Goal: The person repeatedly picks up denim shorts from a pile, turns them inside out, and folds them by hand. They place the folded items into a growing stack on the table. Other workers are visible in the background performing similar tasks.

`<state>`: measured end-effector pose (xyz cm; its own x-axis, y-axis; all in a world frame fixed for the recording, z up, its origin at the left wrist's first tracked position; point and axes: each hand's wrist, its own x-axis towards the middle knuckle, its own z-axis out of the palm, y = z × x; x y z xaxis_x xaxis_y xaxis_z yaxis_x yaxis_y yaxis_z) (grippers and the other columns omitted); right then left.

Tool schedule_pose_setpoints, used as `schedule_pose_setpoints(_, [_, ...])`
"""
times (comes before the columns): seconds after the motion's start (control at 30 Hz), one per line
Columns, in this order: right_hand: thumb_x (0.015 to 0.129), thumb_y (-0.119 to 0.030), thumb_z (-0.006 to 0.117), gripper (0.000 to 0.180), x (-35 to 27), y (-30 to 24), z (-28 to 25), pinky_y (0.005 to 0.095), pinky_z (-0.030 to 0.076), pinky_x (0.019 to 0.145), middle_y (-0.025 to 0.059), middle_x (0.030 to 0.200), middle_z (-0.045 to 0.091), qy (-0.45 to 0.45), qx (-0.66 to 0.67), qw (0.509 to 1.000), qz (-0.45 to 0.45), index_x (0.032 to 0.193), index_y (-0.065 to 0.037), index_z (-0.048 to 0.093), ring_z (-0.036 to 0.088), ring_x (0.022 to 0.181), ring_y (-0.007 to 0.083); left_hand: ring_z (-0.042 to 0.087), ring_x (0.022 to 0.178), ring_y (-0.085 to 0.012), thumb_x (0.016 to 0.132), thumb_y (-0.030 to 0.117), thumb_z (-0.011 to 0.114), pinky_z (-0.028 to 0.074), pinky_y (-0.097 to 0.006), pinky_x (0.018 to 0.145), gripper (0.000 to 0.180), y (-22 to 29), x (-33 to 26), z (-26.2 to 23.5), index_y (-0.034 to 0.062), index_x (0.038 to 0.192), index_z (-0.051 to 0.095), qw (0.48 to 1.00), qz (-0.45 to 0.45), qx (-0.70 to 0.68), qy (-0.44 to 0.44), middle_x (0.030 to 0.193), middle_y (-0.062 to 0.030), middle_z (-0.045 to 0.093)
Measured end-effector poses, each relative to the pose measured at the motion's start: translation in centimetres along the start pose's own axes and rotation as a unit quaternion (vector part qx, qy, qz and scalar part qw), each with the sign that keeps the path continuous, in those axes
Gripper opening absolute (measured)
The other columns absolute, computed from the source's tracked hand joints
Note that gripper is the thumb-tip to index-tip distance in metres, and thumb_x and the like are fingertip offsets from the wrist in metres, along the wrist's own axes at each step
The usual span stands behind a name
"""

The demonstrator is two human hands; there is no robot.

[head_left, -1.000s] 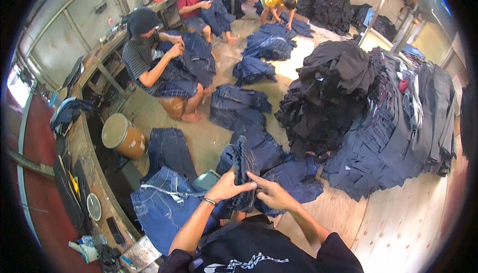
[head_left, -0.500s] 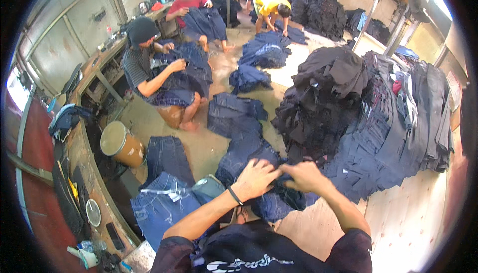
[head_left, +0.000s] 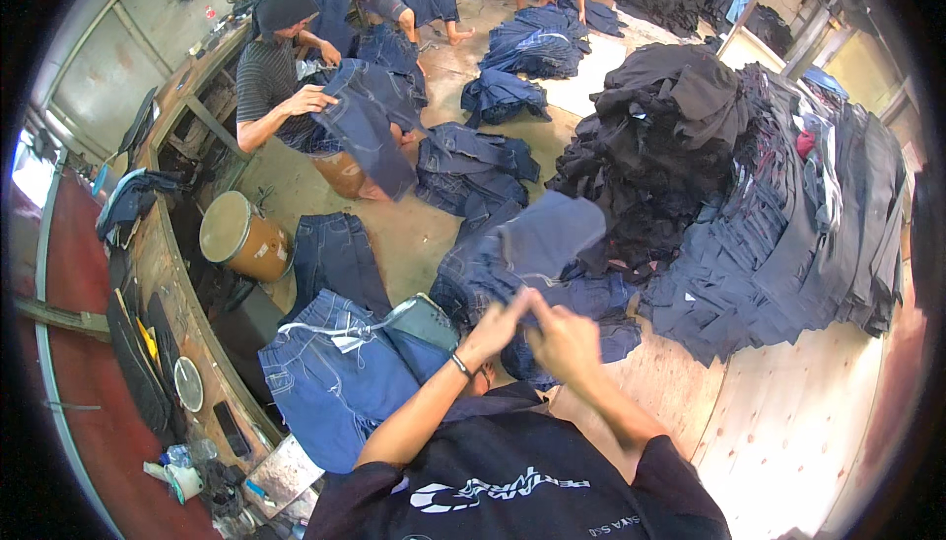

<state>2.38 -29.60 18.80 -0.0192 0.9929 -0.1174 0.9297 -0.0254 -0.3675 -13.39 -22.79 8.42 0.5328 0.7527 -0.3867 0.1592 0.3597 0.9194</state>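
Note:
My left hand and my right hand meet close together in front of my chest, both closed on the near end of a dark blue denim garment. It stretches away from me, blurred by motion, and looks like a pair of jeans. My fingertips are partly smeared. Under and beside it lie more folded denim pieces. To the left of my left forearm rests a pair of blue jeans with a pale drawstring at the waist.
A large heap of dark trousers rises at the right, beside stacked grey-blue garments. At the left stand a brown drum and a curved wooden bench. A seated person handles jeans; two other people are farther back.
The denim garment has come up and out in front of my hands, which have drawn nearer to me. My view has tilted downward. The seated person has lifted a pair of jeans.

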Motion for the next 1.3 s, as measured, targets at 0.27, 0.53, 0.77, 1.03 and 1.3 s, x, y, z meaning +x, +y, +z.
schedule_pose_setpoints(0.27, [0.085, -0.051, 0.086, 0.075, 0.9, -1.2, 2.3, 0.0512, 0.055, 0.098, 0.0251, 0.133, 0.058, 0.082, 0.248, 0.965, -0.016, 0.137, -0.004, 0.063, 0.066, 0.115, 0.045, 0.066, 0.107, -0.0128, 0.112, 0.038, 0.061, 0.054, -0.032, 0.095, 0.047, -1.2, -2.7, -2.8, -0.0041, 0.131, 0.068, 0.979, 0.06, -0.172, 0.093, 0.121, -0.0037, 0.074])
schedule_pose_setpoints(0.53, [0.101, -0.003, 0.052, 0.036, 4.8, 4.2, 4.3, 0.0258, 0.047, 0.08, 0.0021, 0.098, 0.07, 0.06, 0.499, 0.861, 0.079, 0.132, 0.0, 0.07, 0.059, 0.088, 0.0099, 0.062, 0.057, -0.0321, 0.107, 0.042, 0.065, 0.047, -0.049, 0.059, 0.061, 4.5, -5.5, -6.5, -0.0124, 0.08, 0.062, 0.95, 0.101, 0.203, 0.214, 0.062, -0.0268, 0.057])
schedule_pose_setpoints(0.77, [0.107, -0.007, 0.052, 0.042, 3.3, 2.8, 2.5, 0.0255, 0.047, 0.096, 0.0006, 0.115, 0.069, 0.006, 0.614, 0.787, 0.057, 0.148, -0.001, 0.059, 0.061, 0.105, 0.0093, 0.068, 0.071, -0.0493, 0.104, 0.019, 0.069, 0.051, -0.053, 0.061, 0.033, 7.5, -9.7, -3.0, -0.0076, 0.085, 0.071, 0.913, 0.215, 0.26, 0.229, 0.076, -0.0281, 0.069])
schedule_pose_setpoints(1.03, [0.1, -0.005, 0.045, 0.054, 1.7, 0.1, 2.4, 0.0276, 0.047, 0.103, 0.0076, 0.134, 0.065, 0.043, 0.736, 0.67, 0.09, 0.153, -0.002, 0.054, 0.061, 0.114, 0.0117, 0.069, 0.07, -0.0449, 0.098, 0.013, 0.074, 0.053, -0.051, 0.061, 0.018, 8.4, -11.2, -0.8, -0.0035, 0.093, 0.071, 0.888, 0.285, 0.272, 0.235, 0.082, -0.0232, 0.072])
schedule_pose_setpoints(1.3, [0.103, -0.006, 0.052, 0.044, 2.6, 1.9, 4.4, 0.0249, 0.047, 0.096, 0.0051, 0.113, 0.071, 0.061, 0.658, 0.744, 0.103, 0.146, -0.003, 0.062, 0.062, 0.104, 0.0083, 0.067, 0.068, -0.0319, 0.106, 0.025, 0.067, 0.051, -0.044, 0.067, 0.033, 5.7, -9.8, -1.9, -0.0044, 0.091, 0.068, 0.942, 0.171, 0.13, 0.259, 0.081, -0.0221, 0.069])
